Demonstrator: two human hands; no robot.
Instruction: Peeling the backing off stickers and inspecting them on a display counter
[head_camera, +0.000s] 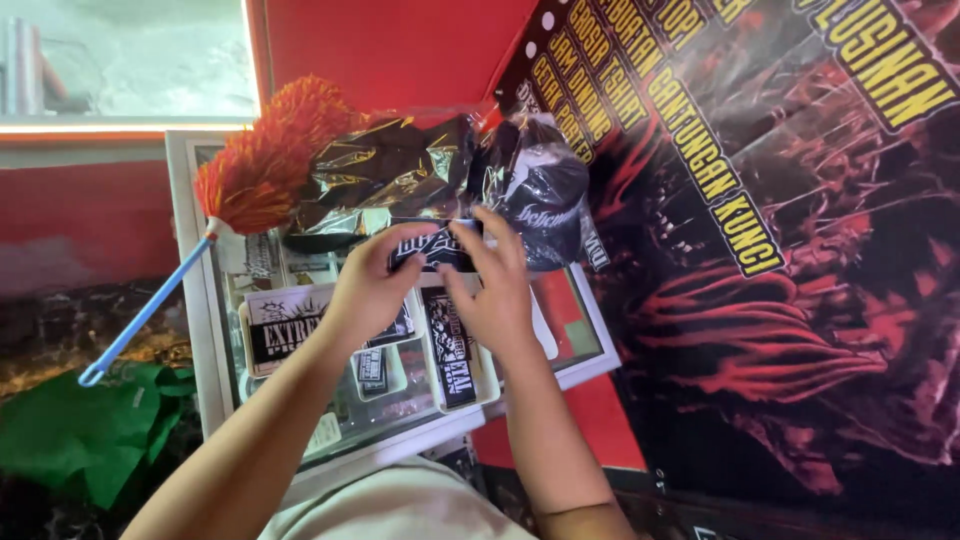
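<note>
Close in, the left hand (372, 285) and the right hand (497, 290) pinch a small dark patch (432, 247) between curled fingers, one at each end, holding it up just above the glass display case (205, 330); with only fingertips on it, I think it could slip and drop among the stickers and patches (285, 325) laid out beneath. Just beyond, plastic-wrapped dark caps (460, 175) sit heaped at the far edge, almost touching the knuckles, and an orange feather duster (265, 160) leans beside them, so a careless nudge might well topple the heap.
</note>
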